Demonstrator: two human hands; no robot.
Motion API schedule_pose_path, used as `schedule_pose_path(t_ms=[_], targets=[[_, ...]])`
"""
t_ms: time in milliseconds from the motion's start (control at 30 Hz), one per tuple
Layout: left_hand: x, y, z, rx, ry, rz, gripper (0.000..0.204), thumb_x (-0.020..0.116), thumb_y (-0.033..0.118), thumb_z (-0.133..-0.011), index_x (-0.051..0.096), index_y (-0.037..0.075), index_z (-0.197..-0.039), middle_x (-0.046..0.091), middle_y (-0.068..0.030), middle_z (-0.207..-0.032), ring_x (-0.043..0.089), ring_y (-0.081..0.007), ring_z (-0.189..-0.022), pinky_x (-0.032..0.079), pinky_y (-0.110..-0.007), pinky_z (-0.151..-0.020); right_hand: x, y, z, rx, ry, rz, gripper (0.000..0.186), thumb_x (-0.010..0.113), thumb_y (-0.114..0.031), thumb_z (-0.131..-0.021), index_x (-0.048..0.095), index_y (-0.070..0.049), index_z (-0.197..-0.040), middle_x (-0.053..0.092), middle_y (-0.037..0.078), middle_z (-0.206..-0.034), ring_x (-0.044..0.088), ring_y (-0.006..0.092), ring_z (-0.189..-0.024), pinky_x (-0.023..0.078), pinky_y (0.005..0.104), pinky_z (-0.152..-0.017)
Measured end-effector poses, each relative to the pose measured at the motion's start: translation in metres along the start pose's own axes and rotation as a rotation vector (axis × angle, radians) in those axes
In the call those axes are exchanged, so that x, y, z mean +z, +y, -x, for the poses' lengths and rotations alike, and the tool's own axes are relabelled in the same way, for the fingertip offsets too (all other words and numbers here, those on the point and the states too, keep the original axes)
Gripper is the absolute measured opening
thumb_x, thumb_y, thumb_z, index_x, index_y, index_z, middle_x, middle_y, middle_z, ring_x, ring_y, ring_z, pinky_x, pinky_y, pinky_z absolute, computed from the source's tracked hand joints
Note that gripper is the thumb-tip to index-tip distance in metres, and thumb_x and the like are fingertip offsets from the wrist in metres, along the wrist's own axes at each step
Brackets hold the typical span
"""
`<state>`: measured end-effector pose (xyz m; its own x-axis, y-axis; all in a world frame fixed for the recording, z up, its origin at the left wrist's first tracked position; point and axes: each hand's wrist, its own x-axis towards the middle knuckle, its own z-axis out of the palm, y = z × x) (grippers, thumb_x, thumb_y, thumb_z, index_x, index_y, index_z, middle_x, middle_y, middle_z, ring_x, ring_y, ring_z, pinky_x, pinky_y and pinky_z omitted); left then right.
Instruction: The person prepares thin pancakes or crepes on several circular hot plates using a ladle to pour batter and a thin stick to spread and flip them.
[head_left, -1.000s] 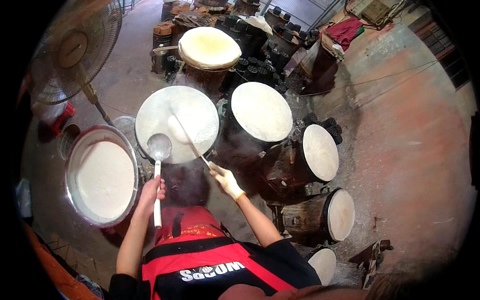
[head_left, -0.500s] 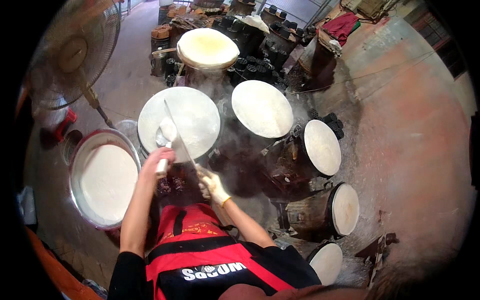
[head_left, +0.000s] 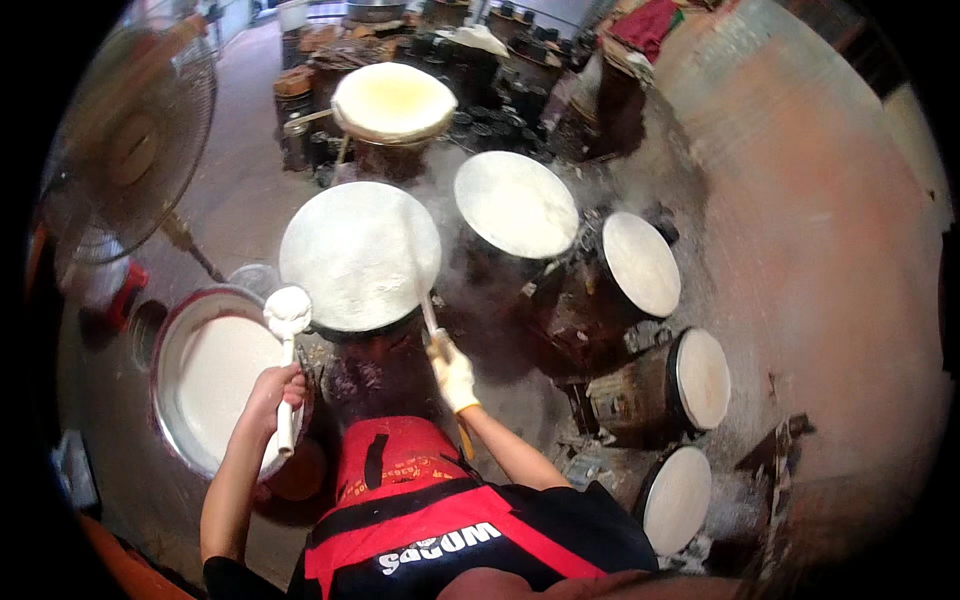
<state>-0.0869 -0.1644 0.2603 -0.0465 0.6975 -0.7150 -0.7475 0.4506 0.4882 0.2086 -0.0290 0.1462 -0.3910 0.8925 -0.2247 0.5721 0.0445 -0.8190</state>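
Note:
My bare left hand (head_left: 276, 392) is closed round the white handle of a ladle (head_left: 288, 311), whose bowl is coated in white batter and hangs over the rim of a wide metal pot (head_left: 166, 405). Pale liquid batter (head_left: 218, 380) lies inside that pot. A white cotton glove covers my right hand (head_left: 453, 372), which grips a long, thin spatula (head_left: 428, 310). Its blade, blurred by motion, reaches over a round griddle (head_left: 345, 265) spread with a white layer. How far the blade touches the layer cannot be made out.
Several more round griddles with pale layers curve away to the right, one of them a white disc (head_left: 516, 204). A domed pale round (head_left: 394, 103) stands at the back, near dark coal briquettes (head_left: 490, 130). On the left is a large standing fan (head_left: 135, 150). Steam drifts between the stoves.
My left hand has carried the ladle from above the griddle left and down to the pot's rim. The spatula in my right hand has swung to the griddle's right side.

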Motion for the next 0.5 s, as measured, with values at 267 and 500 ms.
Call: schedule_pose_path(t_ms=[267,500], targets=[[0.06,-0.001,-0.042,0.349,0.027,-0.628,0.012,0.047,0.021,-0.093,0.045,0.009,-0.094,0.042,0.0029,-0.062,0.036,-0.0056,-0.041,0.029,-0.02,-0.035,-0.027,0.008,0.056,-0.027,0.118,0.075,0.055,0.055,-0.042,-0.084,0.041,-0.023,-0.134,0.063,0.019,-0.099,0.059,0.0379,-0.092,0.047,0.0445,-0.08],[0.254,-0.05,-0.053,-0.097,-0.542,-0.737,0.015,0.051,0.02,-0.092,0.049,0.008,-0.101,0.041,0.0025,-0.065,0.031,-0.0031,-0.04,0.022,-0.017,-0.031,-0.148,0.118,0.129,0.408,0.717,-0.287,0.028,0.056,-0.028,-0.08,0.059,-0.005,-0.095,0.062,0.02,-0.085,0.06,0.033,-0.081,0.047,0.0385,-0.073]])
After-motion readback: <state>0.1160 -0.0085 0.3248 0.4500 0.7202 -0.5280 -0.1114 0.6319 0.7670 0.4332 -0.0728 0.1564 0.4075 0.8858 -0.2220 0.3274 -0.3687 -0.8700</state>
